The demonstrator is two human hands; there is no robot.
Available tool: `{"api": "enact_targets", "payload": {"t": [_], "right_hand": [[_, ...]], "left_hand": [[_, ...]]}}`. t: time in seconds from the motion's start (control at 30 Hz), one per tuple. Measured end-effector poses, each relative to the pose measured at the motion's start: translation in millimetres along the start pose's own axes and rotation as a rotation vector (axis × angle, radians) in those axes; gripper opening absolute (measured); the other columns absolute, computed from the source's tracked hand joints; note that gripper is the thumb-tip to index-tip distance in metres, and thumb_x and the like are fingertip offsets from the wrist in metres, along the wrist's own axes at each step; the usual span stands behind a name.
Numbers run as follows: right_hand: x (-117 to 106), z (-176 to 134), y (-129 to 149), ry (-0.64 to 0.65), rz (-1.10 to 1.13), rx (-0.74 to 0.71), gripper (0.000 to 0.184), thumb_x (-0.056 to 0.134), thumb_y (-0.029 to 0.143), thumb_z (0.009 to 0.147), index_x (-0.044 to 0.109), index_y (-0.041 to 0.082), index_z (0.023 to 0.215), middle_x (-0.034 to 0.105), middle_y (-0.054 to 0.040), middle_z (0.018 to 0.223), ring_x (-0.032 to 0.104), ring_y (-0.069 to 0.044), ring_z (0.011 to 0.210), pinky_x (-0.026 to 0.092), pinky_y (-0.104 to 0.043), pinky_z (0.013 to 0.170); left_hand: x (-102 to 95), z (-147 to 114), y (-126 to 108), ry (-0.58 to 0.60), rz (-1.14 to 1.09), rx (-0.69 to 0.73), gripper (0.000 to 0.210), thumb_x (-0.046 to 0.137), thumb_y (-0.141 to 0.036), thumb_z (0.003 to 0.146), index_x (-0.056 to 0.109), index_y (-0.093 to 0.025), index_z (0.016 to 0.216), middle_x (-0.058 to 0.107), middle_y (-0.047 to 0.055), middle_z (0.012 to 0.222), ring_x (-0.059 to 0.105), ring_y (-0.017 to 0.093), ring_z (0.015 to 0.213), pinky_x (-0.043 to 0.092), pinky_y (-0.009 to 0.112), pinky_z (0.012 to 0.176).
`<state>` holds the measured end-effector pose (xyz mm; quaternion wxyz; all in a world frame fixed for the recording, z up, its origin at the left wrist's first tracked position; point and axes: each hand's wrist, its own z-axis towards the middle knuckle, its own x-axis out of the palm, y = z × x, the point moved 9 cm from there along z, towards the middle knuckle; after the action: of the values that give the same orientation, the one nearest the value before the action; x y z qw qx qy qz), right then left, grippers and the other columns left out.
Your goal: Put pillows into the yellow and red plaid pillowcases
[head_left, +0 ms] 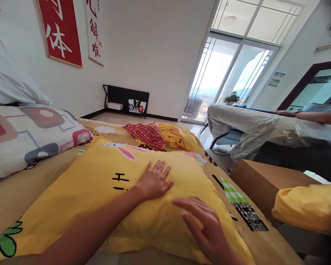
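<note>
A yellow pillow [93, 191] with a printed rabbit and black lettering lies flat on the bed. My left hand [154, 180] rests on its upper middle, palm down and fingers spread. Closer to me on the right, my right hand [204, 224] is over the pillow's near right part, its fingers stretched out and thumb apart. Whether the right palm touches the cloth I cannot tell. Neither hand grips anything. Just beyond the pillow lie a red plaid cloth [147, 135] and a crumpled yellow cloth [179, 137].
A patterned pillow [51, 129] lies at left. The tan printed bedsheet [248, 206] covers the bed. At right are a cardboard box [264, 176], a yellow bundle [306, 206], a plastic-covered table [245, 117] and another person's arm [317, 117]. A low black rack [124, 96] stands by the wall.
</note>
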<state>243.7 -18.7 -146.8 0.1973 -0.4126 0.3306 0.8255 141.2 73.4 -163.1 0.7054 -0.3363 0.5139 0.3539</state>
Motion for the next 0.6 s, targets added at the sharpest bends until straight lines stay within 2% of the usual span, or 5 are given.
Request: {"api": "enact_targets", "payload": {"t": [0.07, 0.2, 0.33, 0.43, 0.6], "right_hand": [[-16.8, 36.2, -34.3, -0.049, -0.046, 0.096, 0.044, 0.037, 0.047, 0.096, 0.061, 0.030, 0.128, 0.065, -0.0035, 0.126, 0.059, -0.023, 0.117, 0.047, -0.040, 0.101], [12.1, 90.5, -133.6, 0.184, -0.065, 0.195, 0.056, 0.035, 0.052, 0.094, 0.052, 0.021, 0.138, 0.049, -0.0041, 0.144, 0.041, -0.021, 0.135, 0.027, -0.036, 0.116], [27.9, 100.5, -224.5, 0.299, -0.087, 0.430, 0.062, 0.032, 0.056, 0.094, 0.037, 0.025, 0.147, 0.030, -0.0007, 0.155, 0.024, -0.021, 0.144, 0.013, -0.040, 0.120], [25.5, 89.4, -260.0, 0.259, -0.069, 0.559, 0.062, 0.028, 0.055, 0.096, 0.031, 0.025, 0.150, 0.026, 0.0009, 0.156, 0.025, -0.019, 0.144, 0.018, -0.036, 0.118], [15.9, 56.5, -285.2, 0.145, -0.167, 0.662, 0.063, 0.020, 0.057, 0.096, 0.042, 0.025, 0.145, 0.048, -0.0030, 0.145, 0.047, -0.021, 0.131, 0.036, -0.038, 0.110]], "left_hand": [[-0.1, -1.3, 2.0, -0.009, 0.009, 0.004, 0.066, 0.023, -0.055, 0.096, 0.034, -0.016, 0.148, 0.030, 0.016, 0.154, 0.024, 0.032, 0.144, 0.018, 0.059, 0.115], [5.9, -3.1, 2.0, -0.004, 0.030, 0.025, 0.064, 0.022, -0.056, 0.096, 0.035, -0.020, 0.148, 0.032, 0.013, 0.155, 0.025, 0.030, 0.144, 0.016, 0.056, 0.116], [10.1, -4.9, 1.6, 0.003, 0.022, 0.026, 0.062, 0.022, -0.056, 0.096, 0.033, -0.024, 0.149, 0.030, 0.010, 0.156, 0.024, 0.028, 0.145, 0.016, 0.055, 0.117], [10.2, -3.9, 0.1, -0.006, 0.016, 0.029, 0.062, 0.023, -0.056, 0.097, 0.033, -0.025, 0.149, 0.030, 0.009, 0.156, 0.025, 0.028, 0.144, 0.017, 0.054, 0.117], [10.4, -1.0, -2.4, -0.019, -0.008, 0.036, 0.061, 0.025, -0.056, 0.096, 0.034, -0.025, 0.148, 0.030, 0.009, 0.156, 0.025, 0.028, 0.144, 0.017, 0.054, 0.117]]}}
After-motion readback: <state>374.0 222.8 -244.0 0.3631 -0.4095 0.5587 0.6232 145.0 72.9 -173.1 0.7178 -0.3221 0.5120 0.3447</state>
